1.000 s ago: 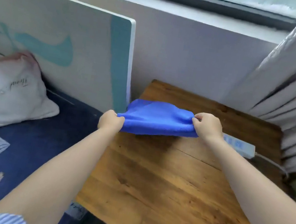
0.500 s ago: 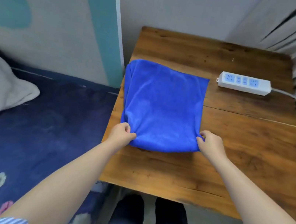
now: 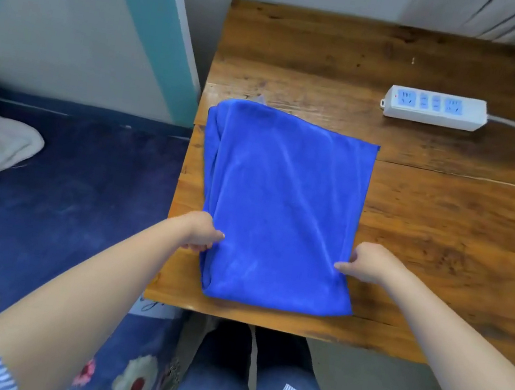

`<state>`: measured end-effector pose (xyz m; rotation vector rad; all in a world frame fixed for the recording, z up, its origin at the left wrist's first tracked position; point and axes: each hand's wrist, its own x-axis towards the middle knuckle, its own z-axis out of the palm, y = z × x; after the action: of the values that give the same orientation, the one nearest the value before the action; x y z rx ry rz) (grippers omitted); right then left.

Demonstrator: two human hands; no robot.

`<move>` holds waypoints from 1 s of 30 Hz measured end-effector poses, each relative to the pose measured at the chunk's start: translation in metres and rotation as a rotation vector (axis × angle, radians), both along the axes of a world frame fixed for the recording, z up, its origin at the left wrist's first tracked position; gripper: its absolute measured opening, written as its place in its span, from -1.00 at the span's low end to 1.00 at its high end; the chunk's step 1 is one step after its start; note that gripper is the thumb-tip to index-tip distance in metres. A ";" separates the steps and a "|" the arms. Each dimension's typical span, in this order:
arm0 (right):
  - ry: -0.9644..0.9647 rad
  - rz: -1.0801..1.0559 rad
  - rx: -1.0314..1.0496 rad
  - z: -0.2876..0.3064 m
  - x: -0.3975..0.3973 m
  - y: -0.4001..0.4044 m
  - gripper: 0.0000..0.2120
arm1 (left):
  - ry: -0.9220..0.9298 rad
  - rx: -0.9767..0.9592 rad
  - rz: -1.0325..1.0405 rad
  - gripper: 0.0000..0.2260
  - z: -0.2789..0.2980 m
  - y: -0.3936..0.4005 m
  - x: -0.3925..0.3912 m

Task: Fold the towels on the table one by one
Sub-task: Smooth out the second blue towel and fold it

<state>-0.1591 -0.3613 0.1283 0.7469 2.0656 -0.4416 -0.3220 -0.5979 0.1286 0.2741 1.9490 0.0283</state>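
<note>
Head view shows my left hand [image 3: 201,231] and right hand [image 3: 363,262] pinching the side edges of the soft blue microfibre towel [image 3: 281,205] lying flat on the brown wooden table [image 3: 429,229]. I should fold evenly, matching corners. My fingertips are tucked under cloth, hidden.

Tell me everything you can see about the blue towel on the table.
The towel is bright blue, soft and plush-looking, already folded into a tall layered rectangle with layers showing along its left edge. It lies flat on the wooden table, its near edge close to the table's front. The left hand and right hand pinch its two sides.
</note>
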 end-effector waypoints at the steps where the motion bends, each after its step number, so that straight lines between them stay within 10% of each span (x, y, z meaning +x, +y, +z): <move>1: 0.109 -0.019 0.077 -0.001 -0.008 0.008 -0.68 | 0.130 0.052 0.017 -0.68 -0.001 0.008 -0.010; 8: 0.620 -0.142 0.283 -0.019 -0.080 0.053 -0.56 | 0.656 0.270 0.296 -0.76 -0.006 0.063 -0.064; 30: 0.534 -0.318 0.090 -0.032 -0.001 -0.020 -0.31 | 0.344 0.163 0.331 -0.63 -0.029 -0.006 0.035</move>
<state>-0.1599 -0.3818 0.0960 1.1114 2.4776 -0.7989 -0.2866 -0.6037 0.0993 0.0613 2.3209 0.3799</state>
